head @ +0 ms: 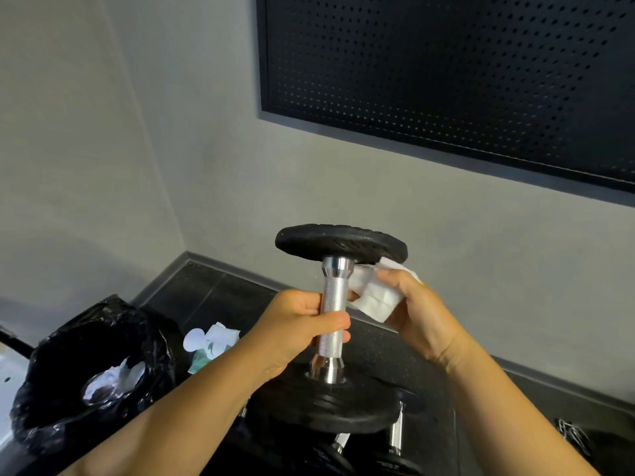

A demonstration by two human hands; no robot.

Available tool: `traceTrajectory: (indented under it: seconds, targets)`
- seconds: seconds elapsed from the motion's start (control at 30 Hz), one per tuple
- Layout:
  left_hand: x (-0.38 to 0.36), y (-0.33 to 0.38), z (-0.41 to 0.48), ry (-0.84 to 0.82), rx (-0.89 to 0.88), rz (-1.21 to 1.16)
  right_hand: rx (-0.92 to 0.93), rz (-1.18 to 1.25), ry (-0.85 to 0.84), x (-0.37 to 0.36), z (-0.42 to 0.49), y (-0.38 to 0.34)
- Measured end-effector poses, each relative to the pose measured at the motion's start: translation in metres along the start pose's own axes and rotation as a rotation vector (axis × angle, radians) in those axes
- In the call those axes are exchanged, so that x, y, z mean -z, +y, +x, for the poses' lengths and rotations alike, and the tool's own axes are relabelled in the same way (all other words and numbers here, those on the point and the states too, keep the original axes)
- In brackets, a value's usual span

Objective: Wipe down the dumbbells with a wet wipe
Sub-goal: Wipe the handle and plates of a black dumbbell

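Dumbbell (331, 297) standing on end, left hand (302, 324) gripping its handle, right hand (415, 310) holding wipe (371, 293) just right of the handle, under the top plate. Bin (68, 341) sitting on floor (213, 290) at left, wipe pack (211, 341) lying between bin and dumbbell, more dumbbells (395, 438) lying below.

Open air lies above and left of the upright dumbbell (331, 290), out to the grey wall (103, 166). The left hand (299, 324) grips mid-handle. The right hand (415, 310), holding the wet wipe (374, 295), fills the gap under the top plate. Below, floor dumbbells (395, 438) and a black-bagged bin (113, 324) obstruct.
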State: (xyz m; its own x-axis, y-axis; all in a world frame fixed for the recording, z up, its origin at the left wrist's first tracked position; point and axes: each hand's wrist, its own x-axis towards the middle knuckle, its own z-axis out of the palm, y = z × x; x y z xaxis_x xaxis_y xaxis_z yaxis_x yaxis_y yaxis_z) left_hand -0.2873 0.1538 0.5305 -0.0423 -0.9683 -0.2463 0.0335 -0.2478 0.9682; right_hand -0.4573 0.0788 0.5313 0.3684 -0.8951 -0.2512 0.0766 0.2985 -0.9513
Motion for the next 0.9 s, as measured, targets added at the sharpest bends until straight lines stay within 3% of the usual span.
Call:
traceTrajectory:
  seconds: [0.1,0.27,0.4,0.57,0.77,0.9]
  targets:
    - [0.003,0.002,0.002,0.076,-0.013,-0.012,-0.027,-0.192,-0.088,0.015,-0.010,-0.003]
    - [0.003,0.010,0.012,0.181,-0.049,-0.017,-0.086,-0.650,-0.483,-0.001,-0.017,-0.014]
    - [-0.003,0.012,0.013,0.239,-0.098,-0.007,-0.115,-0.827,-0.729,-0.027,-0.017,-0.027]
    - [-0.004,0.010,0.014,0.252,-0.136,0.045,-0.175,-0.645,-0.694,-0.014,-0.012,-0.032]
    - [-0.001,0.012,0.015,0.206,-0.111,-0.046,-0.139,-0.945,-0.690,-0.018,0.000,-0.019]
    - [-0.001,0.012,0.017,0.199,-0.071,-0.144,-0.138,-0.950,-0.654,-0.023,0.005,-0.020]
